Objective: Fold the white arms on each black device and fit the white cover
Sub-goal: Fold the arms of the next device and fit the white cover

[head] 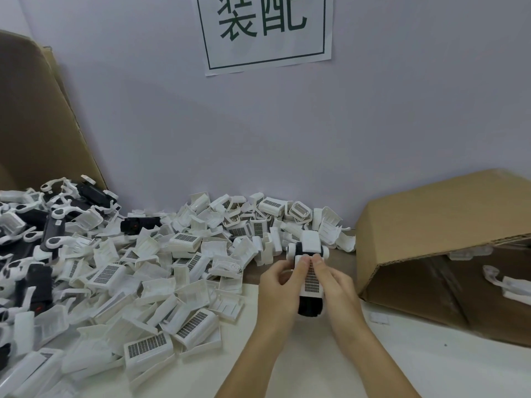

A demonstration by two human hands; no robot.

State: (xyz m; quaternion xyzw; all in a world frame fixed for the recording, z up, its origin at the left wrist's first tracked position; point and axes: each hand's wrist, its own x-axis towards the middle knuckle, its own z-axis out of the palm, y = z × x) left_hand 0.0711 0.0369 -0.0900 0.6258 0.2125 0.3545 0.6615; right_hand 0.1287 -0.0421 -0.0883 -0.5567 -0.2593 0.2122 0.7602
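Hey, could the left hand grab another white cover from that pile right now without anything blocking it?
Probably not right away. The pile of white covers lies open just beside the left hand with nothing between, but that hand and the right hand are both gripping the black device, so it would have to let go first.

One head-worn wide-angle view looks forward and down, close above both bare hands [310,285], facing the pale wall [258,133] beyond them.

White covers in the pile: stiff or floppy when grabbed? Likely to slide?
Probably stiff: the white covers keep crisp moulded edges. Likely light, being thin open shells. The pile lies loosely jumbled, so pulling one may shift its neighbours.
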